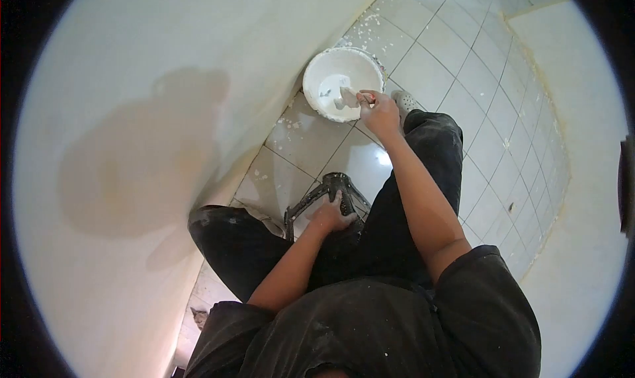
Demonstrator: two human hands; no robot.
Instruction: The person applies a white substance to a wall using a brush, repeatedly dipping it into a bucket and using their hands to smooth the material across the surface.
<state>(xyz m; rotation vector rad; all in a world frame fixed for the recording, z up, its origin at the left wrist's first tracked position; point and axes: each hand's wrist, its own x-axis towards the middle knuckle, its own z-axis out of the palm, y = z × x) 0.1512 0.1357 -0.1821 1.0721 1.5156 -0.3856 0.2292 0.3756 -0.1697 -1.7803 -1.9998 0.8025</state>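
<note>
My right hand (381,115) is closed around the handle of a putty knife (348,98). Its blade, coated in white, reaches over a round white bucket (317,69). White paste (327,87) lies in the bottom of the bucket, and its rim is crusted with the same stuff. Between my knees, my left hand (333,217) grips a dark, splattered plastic stool (337,179) by its seat. Part of the stool is hidden behind my hand and dark clothing.
A pale wall (132,126) runs close along my left, with my shadow on it. White tiles (297,140) cover the floor, spotted with white drips near the bucket. My right shoe (406,103) stands beside the bucket. Another light wall (562,292) rises at the right.
</note>
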